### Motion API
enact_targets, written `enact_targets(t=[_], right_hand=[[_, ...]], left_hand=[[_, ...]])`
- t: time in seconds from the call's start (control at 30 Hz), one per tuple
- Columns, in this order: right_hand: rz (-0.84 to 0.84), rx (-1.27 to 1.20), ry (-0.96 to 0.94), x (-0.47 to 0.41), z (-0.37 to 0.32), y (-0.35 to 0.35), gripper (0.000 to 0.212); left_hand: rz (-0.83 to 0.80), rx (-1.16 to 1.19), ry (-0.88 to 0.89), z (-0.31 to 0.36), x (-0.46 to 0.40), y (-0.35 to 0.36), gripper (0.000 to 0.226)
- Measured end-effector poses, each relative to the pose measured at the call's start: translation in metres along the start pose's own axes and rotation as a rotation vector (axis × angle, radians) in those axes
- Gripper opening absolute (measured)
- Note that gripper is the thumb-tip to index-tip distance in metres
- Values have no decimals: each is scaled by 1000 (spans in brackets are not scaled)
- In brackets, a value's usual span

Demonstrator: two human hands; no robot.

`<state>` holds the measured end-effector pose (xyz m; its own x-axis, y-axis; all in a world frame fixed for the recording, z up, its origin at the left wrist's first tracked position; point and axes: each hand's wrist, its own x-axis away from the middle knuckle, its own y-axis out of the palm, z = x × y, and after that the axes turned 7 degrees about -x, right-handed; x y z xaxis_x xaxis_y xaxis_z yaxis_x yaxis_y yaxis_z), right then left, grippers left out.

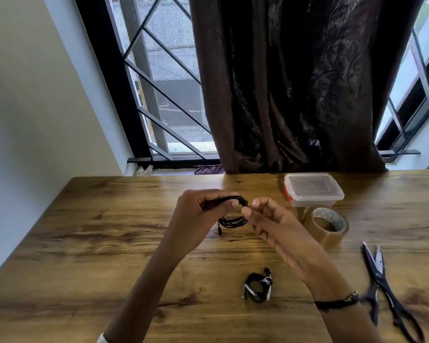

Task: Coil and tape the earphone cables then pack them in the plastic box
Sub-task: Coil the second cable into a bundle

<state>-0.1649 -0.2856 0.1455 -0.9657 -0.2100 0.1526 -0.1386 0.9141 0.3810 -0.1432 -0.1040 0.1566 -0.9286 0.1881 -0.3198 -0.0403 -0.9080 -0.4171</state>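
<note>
Black cable held up over worktop centre, coiled: left hand grips top of coil w/ curled fingers, right hand pinches cable end at thumb & forefinger, other fingers loose. Second coil, taped, lying on wood nearer edge, btwn forearms. Box lidded at back right, tape just in front, scissors open at far right.

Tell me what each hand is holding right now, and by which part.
The left hand grips the black earphone cable by the top of its coil. The right hand pinches the same cable where it leaves that top.
</note>
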Motion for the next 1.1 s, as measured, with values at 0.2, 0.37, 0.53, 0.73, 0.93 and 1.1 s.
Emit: enact_targets(t=[0.2, 0.37, 0.53, 0.73, 0.93, 1.1], right_hand=[[17, 378, -178, -1, 1, -1, 24], [4, 363, -163, -5, 17, -12, 18], [87, 267, -34, -9, 54, -27, 17], [142, 298, 78, -12, 97, -37, 14], [185, 694, 78, -20, 134, -45, 12], [136, 1053, 64, -28, 149, -38, 19]], left_hand=[[-45, 158, -82, -6, 3, -1, 16], [-175, 472, -426, -23, 12, 3, 27], [-250, 770, -715, -53, 34, 17, 30], [-170, 807, -851, -91, 53, 36, 21], [-40, 540, -817, -126, 69, 55, 15], [-6, 182, -715, -143, 81, 64, 15]])
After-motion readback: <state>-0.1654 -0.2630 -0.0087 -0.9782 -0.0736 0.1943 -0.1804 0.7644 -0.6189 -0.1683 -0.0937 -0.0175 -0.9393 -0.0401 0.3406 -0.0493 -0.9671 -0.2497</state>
